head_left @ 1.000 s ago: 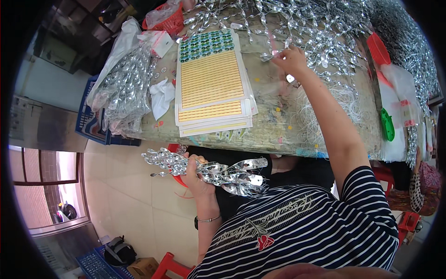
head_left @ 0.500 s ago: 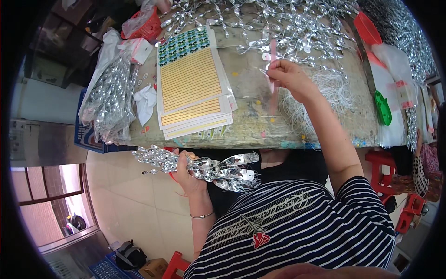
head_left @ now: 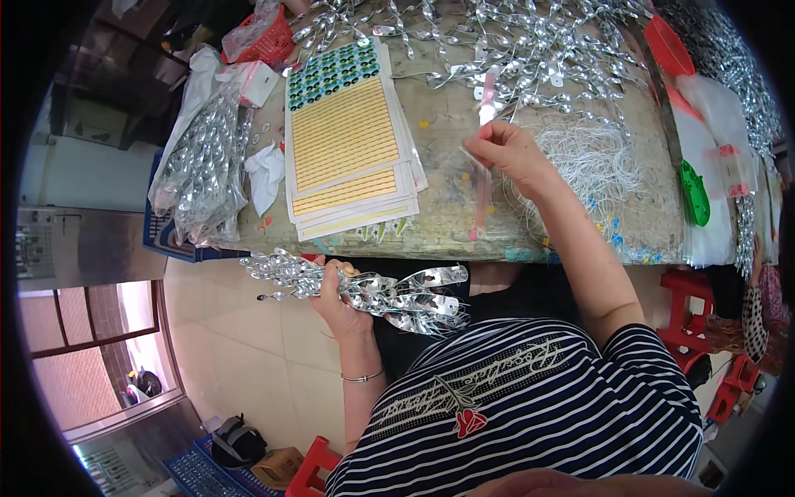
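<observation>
My left hand is closed round a bundle of shiny silver twisted spirals, held level just off the table's near edge. Their flat, wider ends point right and the thinner twisted ends stick out left. Above the table, my right hand is pinched, thumb against fingers. What sits between the fingertips is too small to make out. Beneath and beside it a pinkish see-through strip lies on the table. Right of this hand spreads a loose tangle of white thread. More silver spirals lie scattered beyond it.
Printed sticker sheets are stacked left of centre on the worn table. Farther left are a bagged bundle of spirals, a crumpled white tissue and a red basket. A green tray lies at the right.
My right hand has shifted slightly, and the thin white piece seen at its fingertips no longer shows clearly. The left hand keeps its hold on the spirals. The whole view has shifted a little.
</observation>
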### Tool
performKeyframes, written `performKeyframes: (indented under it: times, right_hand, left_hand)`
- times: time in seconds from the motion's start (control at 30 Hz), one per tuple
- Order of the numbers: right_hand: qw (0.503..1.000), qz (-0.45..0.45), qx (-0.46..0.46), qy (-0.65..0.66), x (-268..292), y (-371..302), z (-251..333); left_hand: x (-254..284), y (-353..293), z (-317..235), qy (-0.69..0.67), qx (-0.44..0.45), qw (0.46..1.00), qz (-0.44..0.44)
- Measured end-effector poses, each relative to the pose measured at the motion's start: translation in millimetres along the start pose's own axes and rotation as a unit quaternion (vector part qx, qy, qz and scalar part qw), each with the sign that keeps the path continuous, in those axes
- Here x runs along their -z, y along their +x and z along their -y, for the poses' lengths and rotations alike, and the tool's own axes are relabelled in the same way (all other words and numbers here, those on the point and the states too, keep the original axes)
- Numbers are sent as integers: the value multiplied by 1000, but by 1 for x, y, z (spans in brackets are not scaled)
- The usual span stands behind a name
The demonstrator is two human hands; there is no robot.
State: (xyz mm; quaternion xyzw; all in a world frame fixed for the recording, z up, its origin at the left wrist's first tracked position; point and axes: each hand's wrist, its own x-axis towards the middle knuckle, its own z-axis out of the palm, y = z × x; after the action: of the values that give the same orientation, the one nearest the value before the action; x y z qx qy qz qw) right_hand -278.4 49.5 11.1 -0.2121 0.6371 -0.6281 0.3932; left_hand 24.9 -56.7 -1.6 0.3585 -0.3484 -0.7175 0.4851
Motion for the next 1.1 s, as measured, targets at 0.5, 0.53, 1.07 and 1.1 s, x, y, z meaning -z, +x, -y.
performKeyframes:
  times: [0.5, 0.53, 1.07, 1.1]
  right_hand:
    - [808, -32, 508, -297, -69, 50, 176]
    - [748, -15, 591, -302, -84, 49, 171]
    - [656, 217, 408, -597, -120, 9, -9]
    - [655, 223, 406, -597, -119, 4, -10]
  left_hand:
    - [16, 1, -5, -34, -13, 999, -17]
    - [16, 0, -6, -37, -14, 999, -18]
    - [56, 3, -10, -65, 0, 995, -76]
    - [57, 3, -9, -70, -4, 995, -68]
